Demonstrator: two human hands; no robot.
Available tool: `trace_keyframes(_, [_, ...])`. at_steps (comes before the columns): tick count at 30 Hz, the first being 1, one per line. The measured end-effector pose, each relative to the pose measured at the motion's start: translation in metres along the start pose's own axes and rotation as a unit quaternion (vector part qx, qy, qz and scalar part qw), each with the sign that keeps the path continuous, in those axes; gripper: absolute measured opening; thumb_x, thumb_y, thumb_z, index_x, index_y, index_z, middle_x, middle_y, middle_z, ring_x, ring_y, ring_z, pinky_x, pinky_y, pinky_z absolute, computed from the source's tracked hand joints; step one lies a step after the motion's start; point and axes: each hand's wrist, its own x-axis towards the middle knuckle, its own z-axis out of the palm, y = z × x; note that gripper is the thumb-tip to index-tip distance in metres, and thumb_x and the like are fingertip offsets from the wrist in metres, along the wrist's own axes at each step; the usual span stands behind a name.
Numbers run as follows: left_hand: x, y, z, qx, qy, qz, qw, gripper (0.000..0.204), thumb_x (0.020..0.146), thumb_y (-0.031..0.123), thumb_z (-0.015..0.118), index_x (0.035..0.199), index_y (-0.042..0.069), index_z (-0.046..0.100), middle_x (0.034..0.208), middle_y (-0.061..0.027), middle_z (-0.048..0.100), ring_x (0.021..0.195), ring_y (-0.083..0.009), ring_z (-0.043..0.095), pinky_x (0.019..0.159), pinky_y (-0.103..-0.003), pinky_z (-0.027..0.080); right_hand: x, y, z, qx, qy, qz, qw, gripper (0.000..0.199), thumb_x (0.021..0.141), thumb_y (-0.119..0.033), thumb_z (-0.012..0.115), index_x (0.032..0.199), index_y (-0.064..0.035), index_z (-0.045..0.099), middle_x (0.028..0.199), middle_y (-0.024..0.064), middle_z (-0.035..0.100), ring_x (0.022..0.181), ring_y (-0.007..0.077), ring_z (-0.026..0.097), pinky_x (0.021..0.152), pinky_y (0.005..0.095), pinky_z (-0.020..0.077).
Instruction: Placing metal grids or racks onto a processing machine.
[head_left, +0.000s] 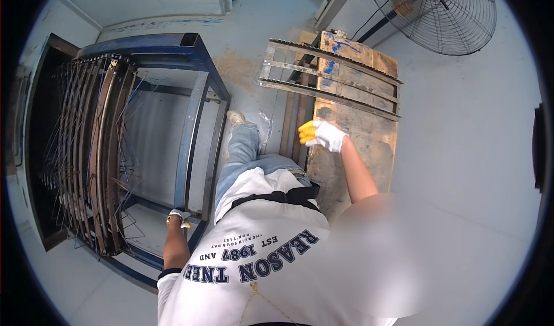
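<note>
My left hand (180,215), in a white and yellow glove, is at the near end of a blue metal cart frame (193,135). Its fingers curl over the bar there, partly out of sight. Over the worn wooden workbench (358,147) hangs my right hand (323,135), gloved the same way. Its fingers are bent but apart, and nothing shows in them. A flat metal rack (334,94) with toothed edges lies across the far part of the bench, beyond my right hand.
Several brown racks (104,153) with thin wires stand upright in the cart's left side. A large black wire-caged fan (433,14) stands at the far right. Beside the bench run metal bars (295,124). A pale wall panel (150,3) rises at the far left.
</note>
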Motion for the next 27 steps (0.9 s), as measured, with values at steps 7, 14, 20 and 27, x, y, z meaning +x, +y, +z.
trace_keyframes(7, [-0.045, 0.012, -0.013, 0.050, -0.011, 0.000, 0.999, 0.042, 0.068, 0.043, 0.052, 0.096, 0.011, 0.054, 0.097, -0.0102, 0.054, 0.090, -0.0237, 0.051, 0.076, -0.033, 0.039, -0.056, 0.006, 0.070, -0.411, -0.101, -0.162, 0.891, 0.023, 0.071, -0.013, 0.057, 0.091, -0.0015, 0.055, 0.099, 0.0111, 0.051, 0.096, 0.0169, 0.045, 0.081, 0.0256, 0.0344])
trace_keyframes(14, [-0.073, 0.024, -0.020, 0.173, 0.016, 0.100, 0.980, 0.041, 0.069, 0.042, 0.052, 0.094, 0.010, 0.053, 0.093, -0.0115, 0.054, 0.087, -0.0281, 0.050, 0.072, -0.034, 0.041, -0.058, 0.016, 0.098, -0.347, -0.075, -0.138, 0.925, 0.020, 0.063, -0.009, 0.062, 0.079, 0.0019, 0.054, 0.091, 0.0111, 0.054, 0.078, 0.0163, 0.049, 0.071, 0.0236, 0.0365])
trace_keyframes(20, [-0.099, 0.033, -0.030, 0.074, 0.055, 0.073, 0.993, 0.040, 0.068, 0.042, 0.054, 0.093, 0.011, 0.054, 0.091, -0.0110, 0.055, 0.085, -0.0281, 0.051, 0.069, -0.034, 0.042, -0.060, 0.016, 0.081, -0.308, -0.016, -0.148, 0.940, 0.020, 0.064, -0.009, 0.062, 0.078, 0.0031, 0.055, 0.092, 0.0109, 0.055, 0.084, 0.0170, 0.049, 0.075, 0.0244, 0.0368])
trace_keyframes(27, [-0.071, 0.022, -0.020, -0.032, -0.008, 0.057, 0.998, 0.041, 0.068, 0.041, 0.055, 0.088, 0.006, 0.055, 0.086, -0.0125, 0.056, 0.075, -0.0252, 0.053, 0.065, -0.033, 0.043, -0.061, 0.008, 0.083, -0.312, -0.003, -0.121, 0.943, 0.017, 0.066, -0.006, 0.061, 0.081, 0.0018, 0.056, 0.100, 0.0107, 0.052, 0.088, 0.0162, 0.048, 0.076, 0.0246, 0.0375])
